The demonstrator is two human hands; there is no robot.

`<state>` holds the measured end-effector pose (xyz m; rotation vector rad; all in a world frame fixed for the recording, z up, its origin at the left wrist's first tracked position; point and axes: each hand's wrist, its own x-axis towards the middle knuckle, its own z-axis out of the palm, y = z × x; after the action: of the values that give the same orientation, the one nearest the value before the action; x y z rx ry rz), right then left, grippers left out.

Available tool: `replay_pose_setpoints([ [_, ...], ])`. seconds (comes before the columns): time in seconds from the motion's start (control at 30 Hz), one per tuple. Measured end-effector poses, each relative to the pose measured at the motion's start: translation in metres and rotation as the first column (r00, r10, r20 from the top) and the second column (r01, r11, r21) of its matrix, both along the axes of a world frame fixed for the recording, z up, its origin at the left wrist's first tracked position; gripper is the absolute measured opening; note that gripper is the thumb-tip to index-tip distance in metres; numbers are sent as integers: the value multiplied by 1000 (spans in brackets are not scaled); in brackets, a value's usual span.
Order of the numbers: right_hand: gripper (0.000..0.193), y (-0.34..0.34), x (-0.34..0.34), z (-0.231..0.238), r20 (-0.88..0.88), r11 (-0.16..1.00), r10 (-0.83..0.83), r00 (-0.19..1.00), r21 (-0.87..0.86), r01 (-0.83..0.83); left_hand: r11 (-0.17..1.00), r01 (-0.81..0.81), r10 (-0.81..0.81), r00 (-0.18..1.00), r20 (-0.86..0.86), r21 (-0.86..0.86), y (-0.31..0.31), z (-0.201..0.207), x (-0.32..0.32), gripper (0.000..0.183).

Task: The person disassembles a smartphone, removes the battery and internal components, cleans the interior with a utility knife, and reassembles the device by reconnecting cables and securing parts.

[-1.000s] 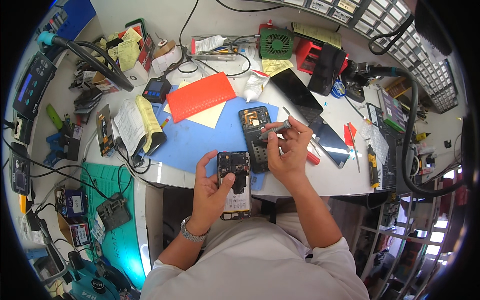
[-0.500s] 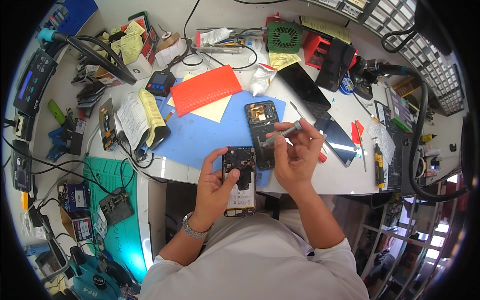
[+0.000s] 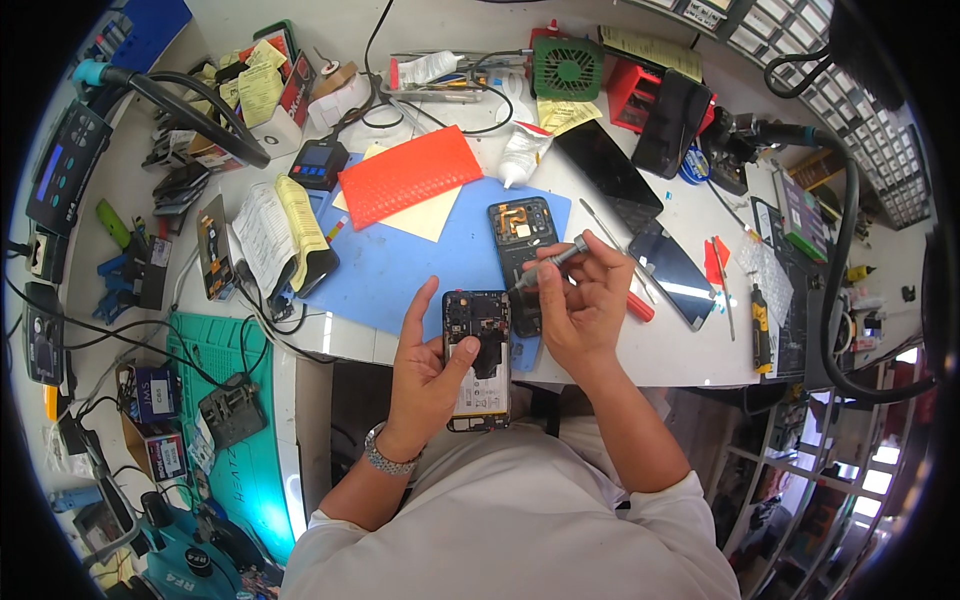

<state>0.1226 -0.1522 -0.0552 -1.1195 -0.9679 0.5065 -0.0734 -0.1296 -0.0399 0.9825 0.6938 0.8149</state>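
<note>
An opened smartphone, its circuit board and battery exposed, rests in my left hand at the table's front edge. My thumb lies across its black middle part, while the index finger points up off the frame. Between the fingers of my right hand is a grey screwdriver, slanted down to the left. Its tip is close to the phone's top right corner; I cannot tell whether it touches. Just beyond, a dark phone back cover with an orange flex part lies on the blue mat, partly hidden by my right hand.
A red bubble envelope lies at the mat's far side, with a white tube beside it. Dark screens and a red-handled tool lie to the right. A green fan stands at the back. Cables hang at the left.
My right hand has tilted and lowered the screwdriver, bringing its tip toward the phone's top corner. My left index finger has lifted away from the phone's edge.
</note>
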Motion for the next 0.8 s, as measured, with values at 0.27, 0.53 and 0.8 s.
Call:
replay_pose_setpoints([
  [0.27, 54, 1, 1, -3, 13, 1000, -3, 1000, 10, 3, 1000, 3, -3, 1000, 2, -8, 0, 0, 0, 77],
  [0.53, 56, -12, -14, 6, 34, 1000, 26, 999, -1, -26, 999, 45, -45, 999, -6, -4, 2, -11, -8, 40],
  [0.8, 57, -18, -27, 6, 55, 992, 99, 994, 74, -103, 993, 1, 3, 999, -34, 117, -2, -12, -4, 25],
])
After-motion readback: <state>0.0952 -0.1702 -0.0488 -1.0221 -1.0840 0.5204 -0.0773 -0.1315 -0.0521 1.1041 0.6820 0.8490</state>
